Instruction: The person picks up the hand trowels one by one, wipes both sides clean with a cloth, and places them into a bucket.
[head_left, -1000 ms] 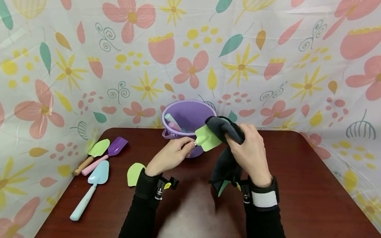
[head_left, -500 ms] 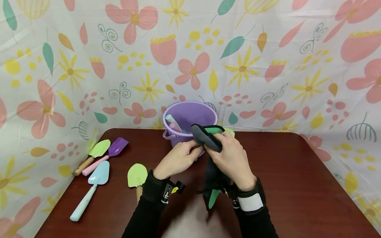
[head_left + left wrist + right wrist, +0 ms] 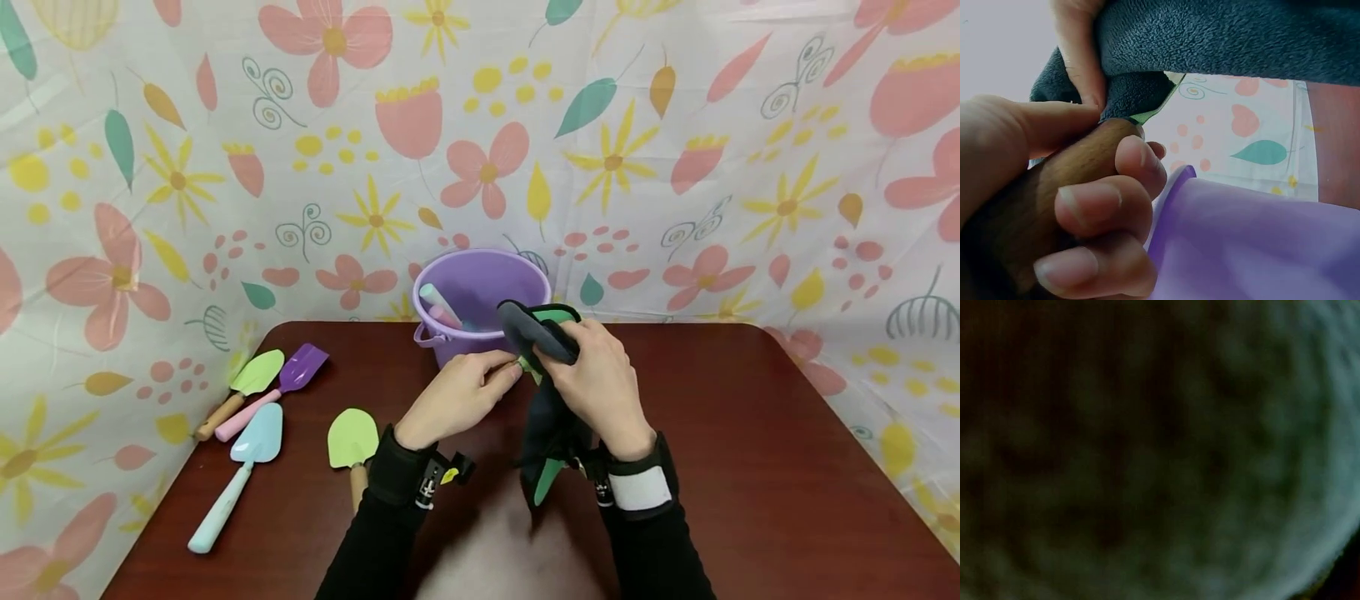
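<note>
My left hand [image 3: 459,398] grips a trowel by its brown handle [image 3: 1054,169], fingers curled round it beside the bucket. Only a bit of the trowel's lime-green metal [image 3: 529,367] shows; the cloth hides most of its blade. My right hand [image 3: 600,387] holds a dark grey, fuzzy cloth [image 3: 551,429] with a green reverse side, folded over the blade. In the left wrist view the cloth [image 3: 1222,40] hangs across the top, with a right-hand finger pressing near the handle's end. The right wrist view is dark and blurred, filled by fabric.
A purple bucket [image 3: 517,287] stands behind my hands, with pale blue and pink handles inside. At left lie a green trowel [image 3: 258,372], a purple shovel [image 3: 303,367] and a light blue trowel [image 3: 257,433]. Another green trowel [image 3: 352,437] lies by my left wrist.
The cloth and right hand have moved left over the trowel. Its blade, in plain sight a second ago, is now mostly covered. Over the last half second the hands shift only slightly.
</note>
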Demonstrator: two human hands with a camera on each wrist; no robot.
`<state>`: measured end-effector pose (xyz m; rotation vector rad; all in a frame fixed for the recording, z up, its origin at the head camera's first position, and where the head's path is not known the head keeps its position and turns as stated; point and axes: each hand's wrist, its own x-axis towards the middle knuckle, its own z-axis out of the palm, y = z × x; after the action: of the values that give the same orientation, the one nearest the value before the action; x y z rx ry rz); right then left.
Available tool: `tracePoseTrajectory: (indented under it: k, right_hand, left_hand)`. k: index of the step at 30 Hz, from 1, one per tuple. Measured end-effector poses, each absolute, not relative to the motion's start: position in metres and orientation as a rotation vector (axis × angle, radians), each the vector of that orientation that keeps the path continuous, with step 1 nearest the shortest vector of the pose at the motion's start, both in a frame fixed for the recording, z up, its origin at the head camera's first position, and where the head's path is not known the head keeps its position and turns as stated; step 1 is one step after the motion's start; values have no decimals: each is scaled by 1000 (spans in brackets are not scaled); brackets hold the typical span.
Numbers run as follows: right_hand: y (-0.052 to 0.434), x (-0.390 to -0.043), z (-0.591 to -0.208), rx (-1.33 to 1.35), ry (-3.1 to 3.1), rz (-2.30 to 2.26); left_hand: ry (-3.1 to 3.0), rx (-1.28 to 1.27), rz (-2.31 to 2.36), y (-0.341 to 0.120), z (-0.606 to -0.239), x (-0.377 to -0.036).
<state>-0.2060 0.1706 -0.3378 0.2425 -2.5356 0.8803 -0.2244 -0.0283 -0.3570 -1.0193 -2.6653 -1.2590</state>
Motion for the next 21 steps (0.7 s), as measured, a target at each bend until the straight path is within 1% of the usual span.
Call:
tracePoseTrajectory:
  k: [17, 21]
  right_hand:
    - [203, -212, -339, 62, -2439, 942]
    - [208, -212, -341, 26, -2452, 961]
  left_hand:
    - [-2689, -1050, -1277, -32, -354, -224]
    - [-2721, -1016, -1298, -36, -354, -222]
